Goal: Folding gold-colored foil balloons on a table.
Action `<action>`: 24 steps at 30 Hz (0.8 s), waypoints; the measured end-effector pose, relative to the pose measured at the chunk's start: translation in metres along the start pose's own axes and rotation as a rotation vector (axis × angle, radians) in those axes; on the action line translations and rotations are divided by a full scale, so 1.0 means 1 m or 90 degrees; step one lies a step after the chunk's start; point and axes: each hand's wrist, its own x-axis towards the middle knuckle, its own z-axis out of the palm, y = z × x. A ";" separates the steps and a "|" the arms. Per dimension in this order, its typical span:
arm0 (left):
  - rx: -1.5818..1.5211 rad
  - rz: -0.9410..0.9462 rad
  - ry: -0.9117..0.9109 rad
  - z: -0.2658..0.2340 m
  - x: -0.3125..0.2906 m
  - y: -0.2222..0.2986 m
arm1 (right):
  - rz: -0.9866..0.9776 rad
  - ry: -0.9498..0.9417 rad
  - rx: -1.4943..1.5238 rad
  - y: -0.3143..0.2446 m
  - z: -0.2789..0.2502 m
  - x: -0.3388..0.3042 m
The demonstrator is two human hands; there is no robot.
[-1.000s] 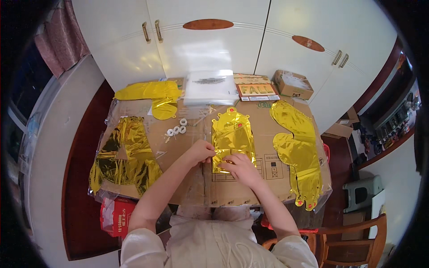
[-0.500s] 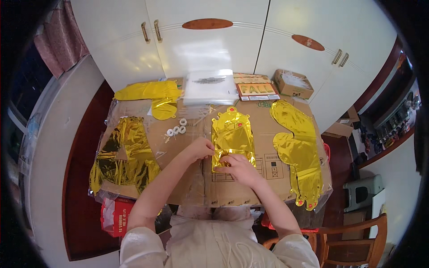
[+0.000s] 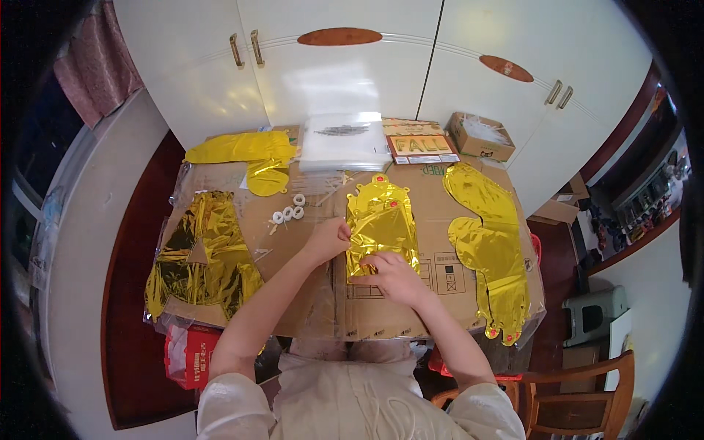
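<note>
A gold foil balloon (image 3: 382, 213), folded into a rough rectangle with red dots near its top, lies flat in front of me. At its left edge my left hand (image 3: 328, 239) is closed, the fingertips pinched on the foil's rim. Across the lower part of this balloon rests my right hand (image 3: 398, 280), thumb and forefinger stretched apart towards the left. To the right, a larger gold foil balloon (image 3: 493, 253) with red dots at its near end is spread out. Crumpled gold foil (image 3: 209, 249) lies on the left, and another flat gold balloon (image 3: 271, 155) at the far left.
Cardboard (image 3: 308, 293) covers the table. Several small white rolls (image 3: 288, 213) sit left of the middle. At the back are a stack of clear plastic bags (image 3: 343, 150), a printed card (image 3: 423, 148) and a small carton (image 3: 482, 138). A wooden chair (image 3: 579, 396) stands at the near right.
My left hand has shifted slightly away from me along the foil's left edge. The crease across the balloon's lower part has changed shape. My right hand stays almost in place.
</note>
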 end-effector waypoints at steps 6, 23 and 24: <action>-0.079 -0.073 0.005 0.000 -0.016 0.016 | 0.000 0.024 0.005 -0.001 0.001 0.001; -0.188 -0.144 -0.078 0.002 -0.004 -0.006 | 0.003 0.010 0.017 -0.004 -0.004 0.001; -0.167 -0.122 -0.062 0.003 -0.003 -0.009 | 0.005 -0.002 0.008 -0.003 -0.004 0.001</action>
